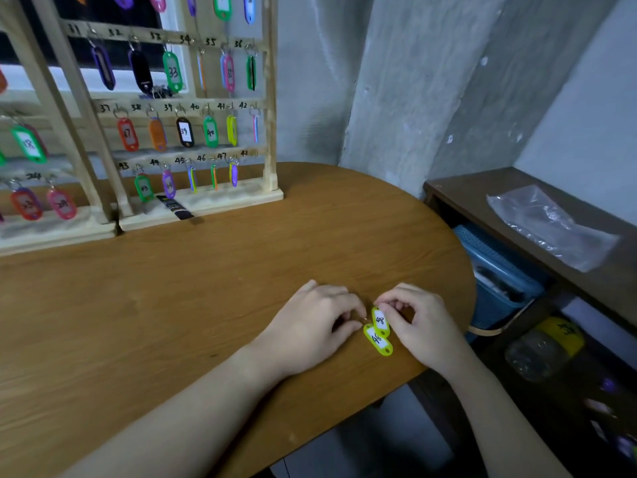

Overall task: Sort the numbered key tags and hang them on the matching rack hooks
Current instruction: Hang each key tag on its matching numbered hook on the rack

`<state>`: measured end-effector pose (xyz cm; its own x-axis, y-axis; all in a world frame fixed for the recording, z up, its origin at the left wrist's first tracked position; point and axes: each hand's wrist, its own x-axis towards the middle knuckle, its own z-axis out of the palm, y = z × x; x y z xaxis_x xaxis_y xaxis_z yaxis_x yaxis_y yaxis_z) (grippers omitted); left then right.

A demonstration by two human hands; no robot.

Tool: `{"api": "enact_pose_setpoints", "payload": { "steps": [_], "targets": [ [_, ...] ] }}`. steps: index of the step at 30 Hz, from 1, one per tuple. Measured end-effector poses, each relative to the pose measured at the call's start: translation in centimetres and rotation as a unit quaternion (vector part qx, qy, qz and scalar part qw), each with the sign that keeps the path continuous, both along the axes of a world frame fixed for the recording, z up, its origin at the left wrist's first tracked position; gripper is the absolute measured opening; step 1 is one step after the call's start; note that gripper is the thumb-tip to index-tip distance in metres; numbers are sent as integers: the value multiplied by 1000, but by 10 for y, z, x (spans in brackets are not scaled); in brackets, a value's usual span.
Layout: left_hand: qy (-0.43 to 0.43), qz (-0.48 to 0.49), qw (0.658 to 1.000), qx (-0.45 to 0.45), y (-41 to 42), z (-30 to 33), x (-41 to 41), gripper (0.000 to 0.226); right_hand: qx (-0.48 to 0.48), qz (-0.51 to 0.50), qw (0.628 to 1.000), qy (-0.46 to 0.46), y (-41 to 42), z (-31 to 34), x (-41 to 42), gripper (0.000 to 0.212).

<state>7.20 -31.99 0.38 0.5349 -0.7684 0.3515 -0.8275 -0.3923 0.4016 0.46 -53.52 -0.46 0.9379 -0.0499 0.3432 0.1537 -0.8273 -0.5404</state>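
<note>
Two yellow-green key tags, both marked 48, lie near the table's front right edge. My right hand (418,320) pinches the top of the upper tag (380,321). The lower tag (377,340) rests flat on the wood, and my left hand (312,327) pinches a small metal ring at its top end. The wooden rack (270,98) stands at the back left with numbered hooks 31 to 48. Coloured tags hang on most hooks. The hook under 48 (256,154), at the bottom right, carries nothing.
The brown table (213,270) curves away on the right. A second rack (55,229) with more tags stands at the far left. Right of the table is a dark shelf (517,215) with a clear plastic bag (551,225) and a blue basket (499,270) below.
</note>
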Motion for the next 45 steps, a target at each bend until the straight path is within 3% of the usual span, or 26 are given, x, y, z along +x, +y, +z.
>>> {"api": "enact_pose_setpoints", "payload": {
  "steps": [8,12,19,28,33,41,45],
  "targets": [
    [-6,19,1000,-15,0,0,-2,7,76,-32,997,-15,5,5,-1,9],
    [-22,1,1000,-7,-1,-2,-1,19,57,-40,997,-31,6,1,0,10],
    [-19,-2,1000,-6,-1,-3,1,10,-24,-40,998,-35,5,-2,1,6],
    [-9,67,996,-54,2,-8,7,11,-52,-71,995,-43,4,-7,-1,11],
    [27,139,985,-95,11,-10,17,3,49,-75,995,-51,1,-2,-2,8],
    [50,194,976,-86,32,-4,27,7,138,-62,987,45,7,7,0,12],
    [56,240,961,-129,62,7,44,6,220,-51,972,69,14,26,13,15]
  ]
}}
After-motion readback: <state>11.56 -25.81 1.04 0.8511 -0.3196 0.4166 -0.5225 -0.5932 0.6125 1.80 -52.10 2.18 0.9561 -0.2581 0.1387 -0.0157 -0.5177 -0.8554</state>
